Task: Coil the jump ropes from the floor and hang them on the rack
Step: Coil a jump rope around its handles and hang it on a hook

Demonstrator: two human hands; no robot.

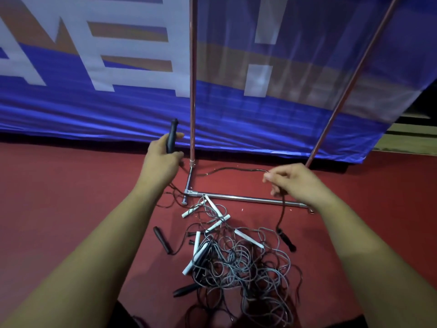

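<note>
Task looked barely begun; no rope seen hung on visible part of rack point(193, 91), top rail out of frame; tangled pile point(236, 263) of grey and dark ropes with white and black handles lay on red floor point(71, 197) just in front of rack base; one dark rope point(236, 168) stretched between hands, not yet coiled; left hand point(163, 162) clenched round its black handle point(172, 136), held upright; right hand point(292, 183) pinched cord; second handle point(287, 241) dangled low beside pile.
</note>
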